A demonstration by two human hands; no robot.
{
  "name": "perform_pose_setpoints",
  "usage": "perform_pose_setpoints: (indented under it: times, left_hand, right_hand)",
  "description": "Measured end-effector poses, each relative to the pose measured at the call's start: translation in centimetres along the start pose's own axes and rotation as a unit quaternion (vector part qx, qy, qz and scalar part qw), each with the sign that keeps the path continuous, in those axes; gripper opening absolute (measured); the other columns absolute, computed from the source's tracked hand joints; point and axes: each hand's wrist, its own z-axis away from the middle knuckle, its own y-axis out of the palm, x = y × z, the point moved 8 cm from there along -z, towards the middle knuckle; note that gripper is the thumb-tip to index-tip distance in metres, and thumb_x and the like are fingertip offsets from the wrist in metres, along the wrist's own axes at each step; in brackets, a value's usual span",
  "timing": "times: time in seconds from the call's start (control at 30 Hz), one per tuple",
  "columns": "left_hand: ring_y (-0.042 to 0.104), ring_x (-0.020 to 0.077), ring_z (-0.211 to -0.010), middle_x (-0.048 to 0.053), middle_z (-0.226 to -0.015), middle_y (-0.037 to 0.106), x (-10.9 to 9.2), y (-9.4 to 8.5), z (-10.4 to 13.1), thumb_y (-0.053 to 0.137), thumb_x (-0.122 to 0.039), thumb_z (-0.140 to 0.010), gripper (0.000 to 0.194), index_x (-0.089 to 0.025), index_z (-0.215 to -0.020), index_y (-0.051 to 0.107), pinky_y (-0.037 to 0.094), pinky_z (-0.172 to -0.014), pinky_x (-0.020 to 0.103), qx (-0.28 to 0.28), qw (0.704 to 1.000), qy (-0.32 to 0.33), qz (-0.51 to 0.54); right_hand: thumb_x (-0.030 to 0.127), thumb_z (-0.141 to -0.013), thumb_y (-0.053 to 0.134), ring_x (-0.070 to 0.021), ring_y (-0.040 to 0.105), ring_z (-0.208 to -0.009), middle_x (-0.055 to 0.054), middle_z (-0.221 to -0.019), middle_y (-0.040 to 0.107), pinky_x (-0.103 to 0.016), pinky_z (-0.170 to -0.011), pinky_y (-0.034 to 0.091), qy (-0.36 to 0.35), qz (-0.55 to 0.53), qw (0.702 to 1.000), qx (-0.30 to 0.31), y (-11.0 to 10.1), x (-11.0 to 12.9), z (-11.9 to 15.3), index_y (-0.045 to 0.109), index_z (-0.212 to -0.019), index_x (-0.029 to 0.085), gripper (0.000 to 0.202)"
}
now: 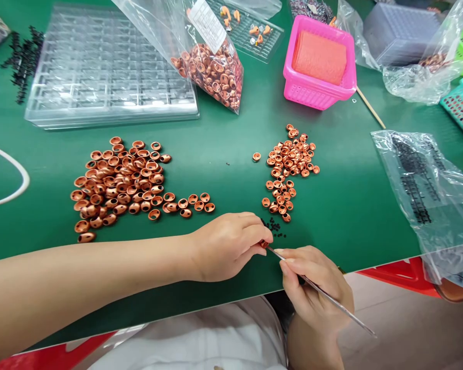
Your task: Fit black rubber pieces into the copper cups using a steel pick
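My left hand (231, 245) is closed, pinching a small copper-coloured piece (264, 244) between thumb and fingers, which partly cover it. Between the fingers of my right hand (318, 282) is a thin metal tool (332, 300), its tip touching or very near that piece. Tiny black parts (273, 226) lie just beyond my left fingertips. A large pile of copper-coloured pieces (119, 180) spreads over the green table (216, 169) on the left, and a smaller pile (291, 156) sits beyond my hands.
Stacked clear trays (111, 72) and a bag of copper pieces (216, 72) lie at the back left. A pink basket (320, 95) holds an orange-red block. On the right is a plastic bag with black parts (412, 174); a wooden stick (371, 108) lies near the basket.
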Motion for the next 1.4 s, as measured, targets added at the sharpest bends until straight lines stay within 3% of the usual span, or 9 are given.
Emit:
perform_pose_setpoints:
  times: [0.3,0.47,0.57,0.7,0.83,0.97,1.1,1.23,1.4]
  left_hand:
    - [0.058,0.0163,-0.076,0.008,-0.083,0.066,0.0,0.2,0.1,0.047,-0.010,-0.096,0.015,-0.011,-0.094,0.062,0.048,-0.070,0.026,0.007,1.000,-0.007,-0.002]
    - [0.060,0.0155,-0.079,0.004,-0.084,0.067,0.2,-0.1,-0.1,0.051,-0.013,-0.094,0.011,-0.014,-0.094,0.062,0.048,-0.070,0.023,0.040,0.999,-0.036,-0.005]
    - [0.061,0.0166,-0.081,0.004,-0.089,0.066,0.5,-1.4,0.2,0.052,-0.014,-0.094,0.014,-0.017,-0.098,0.065,0.047,-0.070,0.025,0.083,0.990,-0.083,-0.078]
    - [0.062,0.0209,-0.090,0.007,-0.101,0.064,1.0,-4.4,1.4,0.049,-0.014,-0.094,0.022,-0.019,-0.105,0.067,0.050,-0.074,0.031,0.139,0.957,-0.160,-0.198]
    - [0.061,0.0249,-0.097,0.008,-0.108,0.062,1.3,-6.5,2.5,0.053,-0.013,-0.090,0.025,-0.019,-0.109,0.067,0.051,-0.081,0.037,0.180,0.928,-0.189,-0.267]
    - [0.060,0.0263,-0.106,0.009,-0.119,0.060,1.0,-6.6,0.8,0.056,-0.020,-0.093,0.031,-0.020,-0.123,0.061,0.051,-0.087,0.040,0.137,0.939,-0.172,-0.266]
    - [0.059,0.0267,-0.110,0.010,-0.119,0.062,2.0,-4.8,-2.2,0.059,-0.022,-0.093,0.035,-0.017,-0.128,0.058,0.050,-0.092,0.042,0.102,0.956,-0.169,-0.219]
    - [0.062,0.0252,-0.102,0.007,-0.108,0.065,3.5,-3.3,-3.9,0.066,-0.024,-0.090,0.026,-0.017,-0.115,0.065,0.051,-0.088,0.039,0.075,0.969,-0.156,-0.175]
    - [0.062,0.0226,-0.095,0.005,-0.096,0.065,4.3,-3.0,-4.0,0.067,-0.025,-0.088,0.012,-0.019,-0.098,0.069,0.050,-0.083,0.035,0.027,0.979,-0.138,-0.149]
  right_hand:
    - [-0.002,-0.079,0.064,-0.0158,0.073,-0.081,-0.005,-0.096,0.075,-0.031,-0.068,0.060,-0.029,0.023,0.999,0.035,0.3,0.4,-0.1,0.062,-0.105,0.021,0.035]
    - [-0.004,-0.078,0.063,-0.0188,0.072,-0.081,-0.003,-0.091,0.074,-0.033,-0.064,0.059,0.030,-0.084,0.994,-0.057,-1.1,-0.8,0.3,0.064,-0.103,0.022,0.036]
    - [-0.003,-0.077,0.063,-0.0200,0.072,-0.081,-0.002,-0.087,0.073,-0.035,-0.064,0.059,0.063,-0.117,0.986,-0.100,-1.7,-1.5,0.8,0.065,-0.100,0.023,0.035]
    - [-0.001,-0.078,0.064,-0.0203,0.072,-0.082,-0.002,-0.088,0.074,-0.035,-0.064,0.059,0.064,-0.117,0.988,-0.084,-1.5,-1.7,0.8,0.065,-0.100,0.025,0.034]
    - [0.000,-0.080,0.064,-0.0194,0.072,-0.082,-0.002,-0.089,0.074,-0.035,-0.066,0.059,0.059,-0.110,0.990,-0.071,-1.2,-1.6,0.7,0.064,-0.101,0.026,0.034]
    - [-0.001,-0.080,0.063,-0.0193,0.072,-0.083,-0.002,-0.090,0.074,-0.036,-0.067,0.059,0.061,-0.107,0.990,-0.070,-1.2,-1.6,0.7,0.064,-0.103,0.026,0.035]
    - [0.001,-0.080,0.064,-0.0191,0.072,-0.083,-0.002,-0.090,0.074,-0.036,-0.068,0.059,0.060,-0.098,0.991,-0.070,-1.2,-1.6,0.8,0.064,-0.102,0.026,0.033]
    - [0.001,-0.080,0.064,-0.0195,0.072,-0.082,-0.002,-0.090,0.075,-0.036,-0.066,0.059,0.060,-0.099,0.990,-0.081,-1.4,-1.7,0.9,0.063,-0.103,0.026,0.034]
    - [0.000,-0.079,0.065,-0.0197,0.072,-0.083,-0.002,-0.090,0.074,-0.036,-0.066,0.059,0.053,-0.093,0.991,-0.085,-1.4,-1.6,1.0,0.064,-0.103,0.025,0.035]
